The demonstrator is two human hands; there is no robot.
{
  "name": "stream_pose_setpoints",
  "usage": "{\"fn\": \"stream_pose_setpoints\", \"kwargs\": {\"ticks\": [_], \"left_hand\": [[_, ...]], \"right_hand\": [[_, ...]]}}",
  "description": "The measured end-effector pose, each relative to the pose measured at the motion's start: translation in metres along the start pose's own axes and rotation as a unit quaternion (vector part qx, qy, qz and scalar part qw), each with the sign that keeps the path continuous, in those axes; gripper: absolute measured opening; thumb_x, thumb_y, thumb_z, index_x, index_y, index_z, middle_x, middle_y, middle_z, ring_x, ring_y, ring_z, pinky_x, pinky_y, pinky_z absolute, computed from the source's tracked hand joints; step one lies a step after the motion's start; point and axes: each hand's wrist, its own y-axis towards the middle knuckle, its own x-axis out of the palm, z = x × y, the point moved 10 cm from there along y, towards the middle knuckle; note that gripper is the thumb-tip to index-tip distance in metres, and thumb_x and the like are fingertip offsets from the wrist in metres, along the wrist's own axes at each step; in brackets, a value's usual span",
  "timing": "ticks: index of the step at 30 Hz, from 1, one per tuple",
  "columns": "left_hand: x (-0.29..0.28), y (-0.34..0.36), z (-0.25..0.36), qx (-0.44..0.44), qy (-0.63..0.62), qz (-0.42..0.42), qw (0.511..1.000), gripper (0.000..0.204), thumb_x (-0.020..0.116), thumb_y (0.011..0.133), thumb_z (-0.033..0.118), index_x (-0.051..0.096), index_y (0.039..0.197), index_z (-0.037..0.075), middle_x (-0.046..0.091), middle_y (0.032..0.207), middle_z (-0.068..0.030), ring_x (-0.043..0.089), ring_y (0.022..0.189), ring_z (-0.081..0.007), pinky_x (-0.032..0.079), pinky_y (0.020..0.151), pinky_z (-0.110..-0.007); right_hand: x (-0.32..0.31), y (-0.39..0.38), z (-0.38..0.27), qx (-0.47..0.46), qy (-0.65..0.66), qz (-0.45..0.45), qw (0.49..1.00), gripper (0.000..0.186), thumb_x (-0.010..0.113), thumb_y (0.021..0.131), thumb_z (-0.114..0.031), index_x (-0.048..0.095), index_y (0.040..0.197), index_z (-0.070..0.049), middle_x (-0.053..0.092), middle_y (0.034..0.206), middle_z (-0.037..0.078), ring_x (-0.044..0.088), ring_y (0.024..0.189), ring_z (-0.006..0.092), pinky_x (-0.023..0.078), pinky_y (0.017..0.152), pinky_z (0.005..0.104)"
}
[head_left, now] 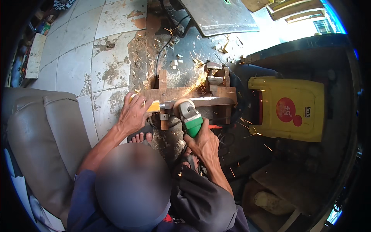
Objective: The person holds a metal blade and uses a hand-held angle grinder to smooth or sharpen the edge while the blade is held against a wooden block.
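My left hand (132, 110) grips the yellow handle (154, 106) of a long metal blade (214, 101), which lies across a low wooden work frame (150, 94). My right hand (203, 141) is closed on a green angle grinder (192, 123); its disc (178, 107) meets the blade near the handle. Bright sparks spray from around the disc toward the back and off to the right. A small metal anvil-like block (215, 81) stands at the back right of the frame, behind the blade. My bare toes show below the frame.
A padded seat (38, 139) is at left, beside cracked white tiles (73, 62). A yellow plastic container (309, 108) sits in a dark recess at right. A metal sheet (218, 17), a black cable (157, 62) and scattered offcuts (174, 62) lie toward the back.
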Motion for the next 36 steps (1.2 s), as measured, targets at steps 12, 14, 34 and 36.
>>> {"fn": "stream_pose_setpoints", "kwargs": {"ticks": [12,14,34,36], "left_hand": [[-0.001,0.001,0.005,-0.003,-0.015,-0.008,1.0,0.054,0.081,0.088,0.019,0.062,0.136,0.003,0.06,0.114,-0.0127,0.06,0.117,-0.031,0.029,0.12,-0.055],[-0.001,0.002,0.004,-0.004,-0.016,-0.01,1.0,0.055,0.081,0.088,0.019,0.062,0.137,0.003,0.06,0.114,-0.0128,0.059,0.117,-0.0311,0.029,0.119,-0.055],[-0.002,-0.001,0.004,0.008,-0.009,0.016,1.0,0.056,0.082,0.086,0.019,0.063,0.136,0.003,0.059,0.112,-0.0122,0.059,0.113,-0.0307,0.03,0.118,-0.054],[-0.008,0.002,0.001,0.003,-0.012,0.02,1.0,0.056,0.083,0.085,0.018,0.063,0.135,0.004,0.06,0.112,-0.0124,0.059,0.114,-0.0309,0.031,0.118,-0.054]], "right_hand": [[-0.002,-0.004,-0.013,-0.02,-0.02,-0.005,1.0,0.072,0.081,0.083,-0.036,0.043,0.132,0.0,0.073,0.11,0.033,0.071,0.096,0.0555,0.055,0.083,0.0614],[-0.003,0.0,-0.019,-0.02,-0.035,-0.02,0.999,0.072,0.082,0.083,-0.035,0.043,0.132,0.0,0.073,0.11,0.033,0.071,0.096,0.0555,0.056,0.084,0.0613],[0.003,-0.008,-0.006,-0.002,-0.009,-0.008,1.0,0.081,0.08,0.082,-0.036,0.042,0.143,0.0,0.074,0.109,0.033,0.072,0.096,0.0551,0.056,0.086,0.0609],[-0.001,-0.002,-0.011,0.004,-0.012,-0.007,1.0,0.082,0.079,0.082,-0.037,0.042,0.145,0.0,0.074,0.109,0.033,0.072,0.097,0.0553,0.055,0.086,0.061]]}}
